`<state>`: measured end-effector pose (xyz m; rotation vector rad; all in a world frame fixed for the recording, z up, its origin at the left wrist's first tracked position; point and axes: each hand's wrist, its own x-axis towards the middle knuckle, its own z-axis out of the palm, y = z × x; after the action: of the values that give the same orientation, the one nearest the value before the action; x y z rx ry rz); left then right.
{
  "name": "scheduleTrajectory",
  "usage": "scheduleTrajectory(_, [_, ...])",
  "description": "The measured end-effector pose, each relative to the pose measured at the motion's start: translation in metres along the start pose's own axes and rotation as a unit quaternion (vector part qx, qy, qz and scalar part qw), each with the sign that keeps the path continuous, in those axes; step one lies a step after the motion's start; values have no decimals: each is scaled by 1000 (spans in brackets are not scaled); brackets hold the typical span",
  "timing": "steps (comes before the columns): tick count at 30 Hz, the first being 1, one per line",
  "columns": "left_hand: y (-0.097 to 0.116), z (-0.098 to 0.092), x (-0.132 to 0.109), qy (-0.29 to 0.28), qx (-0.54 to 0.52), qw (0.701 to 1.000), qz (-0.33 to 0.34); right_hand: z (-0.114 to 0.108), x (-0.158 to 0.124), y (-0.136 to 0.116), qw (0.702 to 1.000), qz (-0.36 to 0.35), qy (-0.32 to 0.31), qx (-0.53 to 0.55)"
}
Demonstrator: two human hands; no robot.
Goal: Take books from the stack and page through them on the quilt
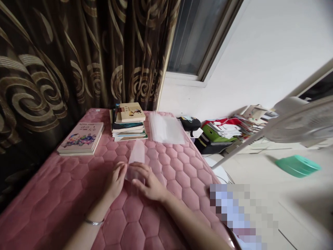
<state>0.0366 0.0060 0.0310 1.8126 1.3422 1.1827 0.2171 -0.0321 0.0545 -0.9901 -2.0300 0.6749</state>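
Both of my hands rest on a pink quilted cover (78,194) over a table. My left hand (116,182) and my right hand (148,184) hold the near end of a clear plastic sleeve (136,154) that lies flat and points away from me. The fingers of both hands are pinched on its edge. A thin bracelet (94,221) sits on my left wrist. Farther back, a stack of clear plastic sleeves (166,128) lies at the right edge of the cover.
A pile of books (129,121) stands at the back middle, and a flat pair of picture books (82,138) lies back left. A dark patterned curtain (65,59) hangs behind. A white fan (299,121), a green lid (298,165) and floor clutter (226,130) are on the right.
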Motion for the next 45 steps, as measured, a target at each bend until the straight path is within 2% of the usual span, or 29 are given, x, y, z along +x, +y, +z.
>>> scheduleTrajectory(3, [4,-1,2,-40,-69,995,-66,5,1,-3,996,-31,-59,-55])
scheduleTrajectory(5, [5,-2,5,-55,-104,989,-89,4,1,0,997,-31,-56,-45])
scheduleTrajectory(6, [4,-3,6,-59,-116,987,-98,1,0,3,999,-15,-33,-35])
scheduleTrajectory(8, [2,-6,9,-64,-131,982,-123,-7,-1,13,996,57,54,-41])
scheduleTrajectory(10, [0,-12,10,-61,-142,976,-155,-18,-2,27,969,166,155,-98])
scheduleTrajectory(11, [-1,-15,11,-57,-147,973,-168,-24,-3,33,949,218,177,-141])
scheduleTrajectory(13, [-4,-21,12,-44,-155,969,-187,-33,-5,44,916,300,169,-206])
scheduleTrajectory(16, [-7,-27,14,-24,-153,969,-191,-36,-6,49,896,350,130,-243])
scheduleTrajectory(20, [-9,-27,14,-12,-128,974,-189,-28,-4,47,887,375,91,-254])
scheduleTrajectory(24, [-13,-28,13,-6,-114,976,-187,-25,-3,49,885,392,88,-235])
scheduleTrajectory(27, [-18,-36,14,13,-77,980,-182,-35,-4,53,903,376,102,-179])
scheduleTrajectory(30, [-25,-48,15,39,23,982,-184,-55,-10,62,914,351,139,-148])
scheduleTrajectory(32, [-29,-56,16,36,136,973,-184,-68,-15,72,916,342,152,-145])
scheduleTrajectory(34, [-33,-59,16,20,241,953,-183,-78,-21,83,923,334,130,-141])
scheduleTrajectory(36, [-38,-58,14,8,301,936,-183,-82,-27,92,924,337,101,-147])
scheduleTrajectory(40, [-48,-53,8,4,347,920,-184,-80,-29,100,913,361,59,-178])
scheduleTrajectory(45, [-49,-51,4,-8,384,906,-176,-79,-24,89,902,372,28,-216])
